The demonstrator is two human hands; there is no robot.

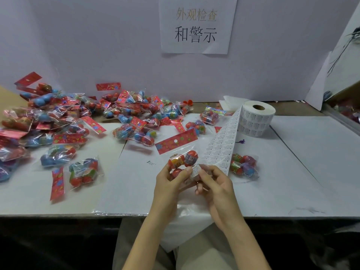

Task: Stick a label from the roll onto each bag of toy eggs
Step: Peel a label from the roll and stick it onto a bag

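- The left hand (171,184) grips the near end of a clear plastic bag of red and orange toy eggs (184,159), fingers curled behind it and thumb laid across the front.
- The right hand (216,185) pinches a small white printed label (195,170) between thumb and forefinger, with its other fingers curled underneath. The label stands against the bag's near right side, just beside the left thumb.
- Whether the label is fully off its backing cannot be told, because the long white strip of labels (221,142) comes down right beside the right hand.
- The bag's long axis runs from the hands away and slightly left, up to its red flowered header card (176,141). The label sits at the near end, so pressing it on is probably a short inward push by the right thumb while the left hand braces.
- The strip climbs away to the white label roll (257,117), which stands ahead on the right hand's side.
- One more bag of eggs (243,165) lies just behind the strip.
- A heap of bags (78,117) spreads over the white table (292,172) on the left hand's side.
- A paper sign (196,26) hangs on the back wall.
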